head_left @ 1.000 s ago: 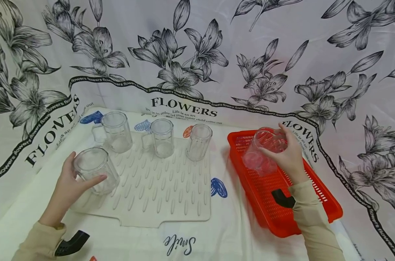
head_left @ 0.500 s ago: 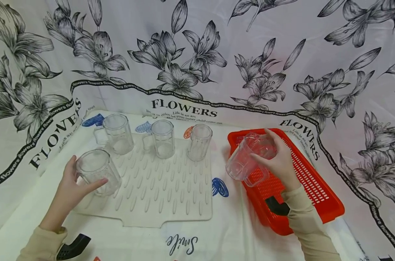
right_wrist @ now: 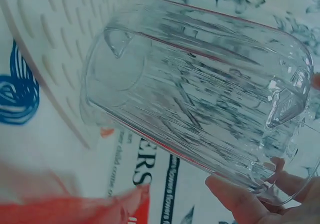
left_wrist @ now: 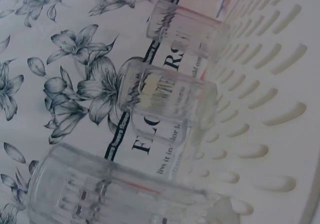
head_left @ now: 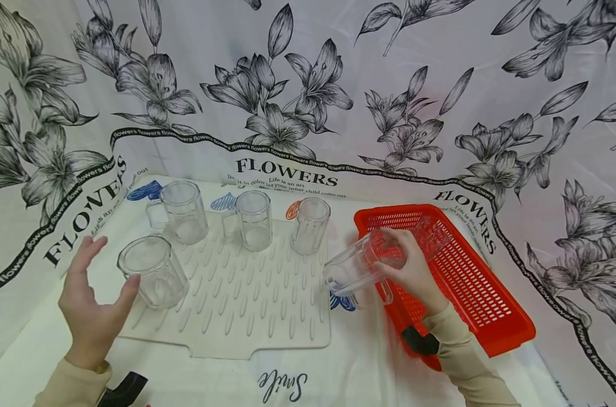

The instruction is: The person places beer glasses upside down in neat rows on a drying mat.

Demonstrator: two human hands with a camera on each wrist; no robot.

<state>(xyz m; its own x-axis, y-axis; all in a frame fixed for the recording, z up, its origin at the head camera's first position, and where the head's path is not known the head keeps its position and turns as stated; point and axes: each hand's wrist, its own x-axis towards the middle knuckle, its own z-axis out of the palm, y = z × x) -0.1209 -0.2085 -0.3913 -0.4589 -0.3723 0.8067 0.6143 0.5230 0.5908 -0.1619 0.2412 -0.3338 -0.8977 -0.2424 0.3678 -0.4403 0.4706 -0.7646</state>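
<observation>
My right hand (head_left: 408,272) grips a clear glass mug (head_left: 350,265) near its rim. The mug is tilted, its base pointing left past the red basket (head_left: 483,305) towards the ribbed white drying mat (head_left: 257,316). In the right wrist view this mug (right_wrist: 195,93) fills the middle, with fingertips at its rim. My left hand (head_left: 95,308) has its fingers spread beside an upright mug (head_left: 160,277) at the mat's left; its thumb overlaps the mug in view, and contact cannot be told. Along the mat's back stand three more mugs, left (head_left: 185,212), middle (head_left: 255,220) and right (head_left: 310,226).
Another clear glass (head_left: 434,234) lies in the basket's far part, partly hidden by my right hand. A white cloth (head_left: 358,362) with printed words covers the table. Flower-printed fabric (head_left: 297,68) rises behind. In the left wrist view mugs (left_wrist: 170,96) stand in a row.
My right hand has brought its mug left, out of the basket, and tipped it further. My left hand has let go of the front-left mug and drawn back to the left.
</observation>
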